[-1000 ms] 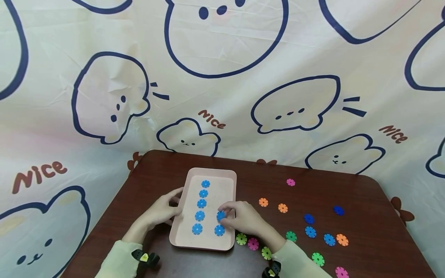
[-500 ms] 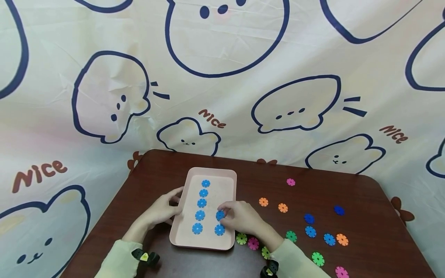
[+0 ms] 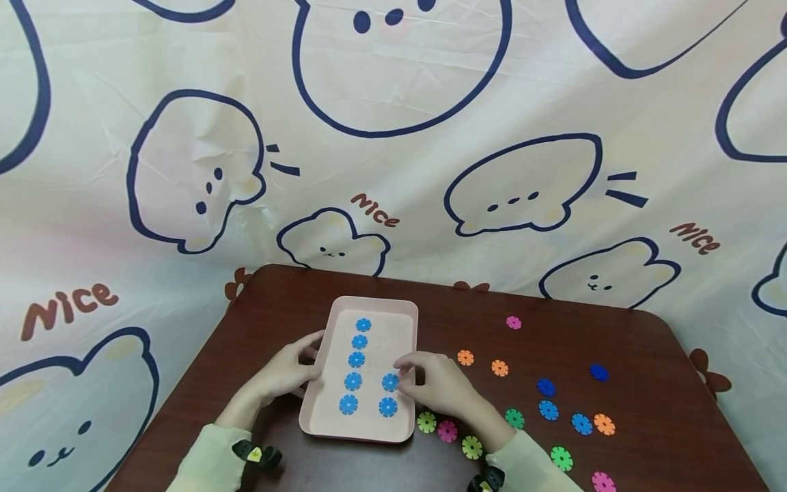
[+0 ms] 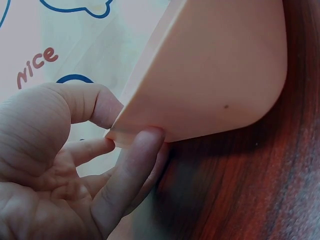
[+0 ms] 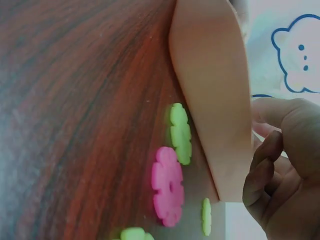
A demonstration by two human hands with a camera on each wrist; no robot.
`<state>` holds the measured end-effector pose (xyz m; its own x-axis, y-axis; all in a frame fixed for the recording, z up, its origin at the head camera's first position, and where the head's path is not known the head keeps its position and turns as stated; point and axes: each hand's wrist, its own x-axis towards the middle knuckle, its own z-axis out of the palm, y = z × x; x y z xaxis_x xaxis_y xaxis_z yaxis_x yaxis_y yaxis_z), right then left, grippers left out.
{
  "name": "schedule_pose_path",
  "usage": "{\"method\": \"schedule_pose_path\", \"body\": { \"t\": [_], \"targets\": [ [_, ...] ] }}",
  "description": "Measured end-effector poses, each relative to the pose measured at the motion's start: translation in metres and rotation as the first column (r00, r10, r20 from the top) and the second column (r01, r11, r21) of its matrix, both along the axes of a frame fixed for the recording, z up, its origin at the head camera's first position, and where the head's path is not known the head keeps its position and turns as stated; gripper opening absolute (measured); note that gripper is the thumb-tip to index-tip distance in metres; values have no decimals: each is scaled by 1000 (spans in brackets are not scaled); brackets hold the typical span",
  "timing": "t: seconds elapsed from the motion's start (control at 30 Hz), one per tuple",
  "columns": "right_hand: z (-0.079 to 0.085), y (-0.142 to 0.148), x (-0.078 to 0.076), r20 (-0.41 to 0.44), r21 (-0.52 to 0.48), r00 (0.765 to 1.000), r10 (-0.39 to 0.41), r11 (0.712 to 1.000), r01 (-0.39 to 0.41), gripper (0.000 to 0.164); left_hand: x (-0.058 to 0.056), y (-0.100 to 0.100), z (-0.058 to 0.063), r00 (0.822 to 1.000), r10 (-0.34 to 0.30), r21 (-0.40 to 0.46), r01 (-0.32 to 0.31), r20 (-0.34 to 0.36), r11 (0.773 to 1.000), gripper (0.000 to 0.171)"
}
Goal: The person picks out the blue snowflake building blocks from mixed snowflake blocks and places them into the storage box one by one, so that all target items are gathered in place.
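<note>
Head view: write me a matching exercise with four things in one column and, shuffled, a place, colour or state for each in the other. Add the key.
Column one
1. Tray
2. Left hand
3. Right hand
4. Table

Column two
A. Over the tray's right edge
B. Dark brown
C. Pale pink, with blue discs lying in it
D. Gripping the tray's left edge

Pairs: 1-C, 2-D, 3-A, 4-B

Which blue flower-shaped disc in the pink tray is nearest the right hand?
The upper blue flower-shaped disc in the shorter column on the pink tray; only its edge appears beside the right hand.
</note>
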<state>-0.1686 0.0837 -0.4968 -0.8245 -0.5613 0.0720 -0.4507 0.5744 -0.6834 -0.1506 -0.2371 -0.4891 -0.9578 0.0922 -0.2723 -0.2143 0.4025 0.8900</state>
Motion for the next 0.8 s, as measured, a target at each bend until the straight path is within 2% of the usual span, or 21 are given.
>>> {"method": "schedule_pose_path", "body": {
  "t": [0.27, 0.47, 0.8],
  "targets": [
    [16, 21, 10, 18, -62, 998, -59, 996, 60, 30, 0, -1, 1, 1000, 5, -5, -5, -1, 1000, 75],
    [29, 47, 19, 12, -92, 994, -105, 990, 106, 30, 1, -1, 2, 1000, -18, -17, 18, -13, 1000, 76],
    [35, 104, 29, 81, -87, 967, -243, 964, 250, 31, 2, 0, 3, 1000, -8, -16, 8, -2, 1000, 76]
  ]
}}
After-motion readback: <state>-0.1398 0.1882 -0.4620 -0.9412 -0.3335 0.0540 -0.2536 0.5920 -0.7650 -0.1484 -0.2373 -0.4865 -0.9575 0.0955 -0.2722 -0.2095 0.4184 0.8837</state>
